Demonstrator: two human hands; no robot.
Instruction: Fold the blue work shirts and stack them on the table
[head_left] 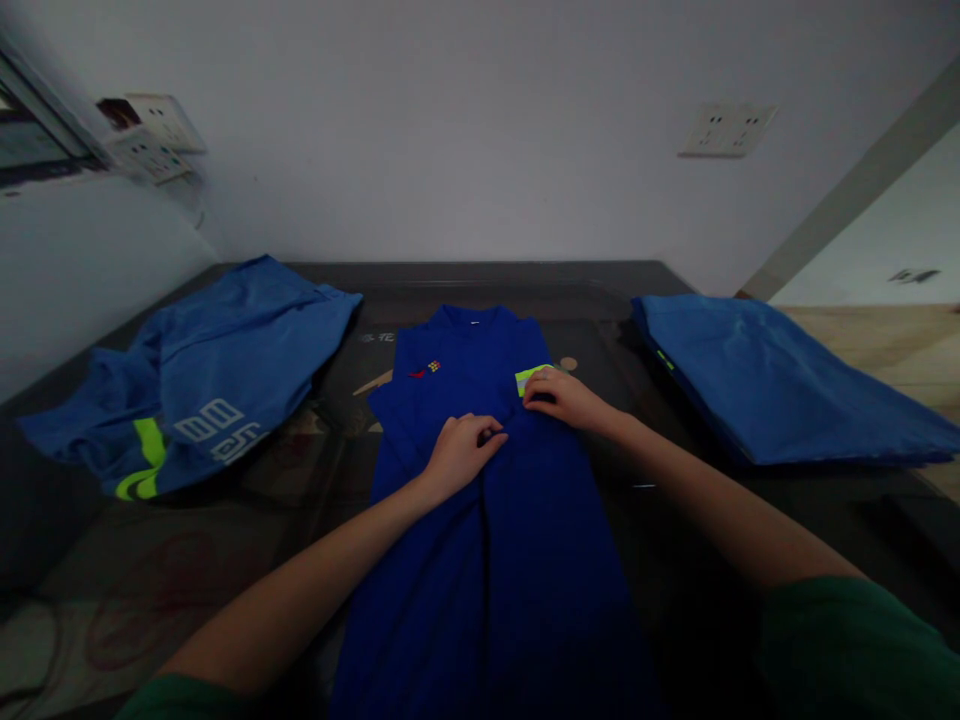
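Note:
A dark blue work shirt with a collar lies lengthwise on the dark table, its sides folded inward and its lower part running toward me. Small red and yellow marks show on its chest. My left hand rests at the middle of the shirt, thumb and fingers curled together on the cloth near a long crease. Farther right, my right hand pinches the cloth beside a yellow-green and silver reflective strip. The fingers hide part of that strip.
A crumpled blue garment with grey lettering and a yellow-green stripe lies at the left. Folded blue garments are stacked at the right. The dark table meets a white wall with sockets.

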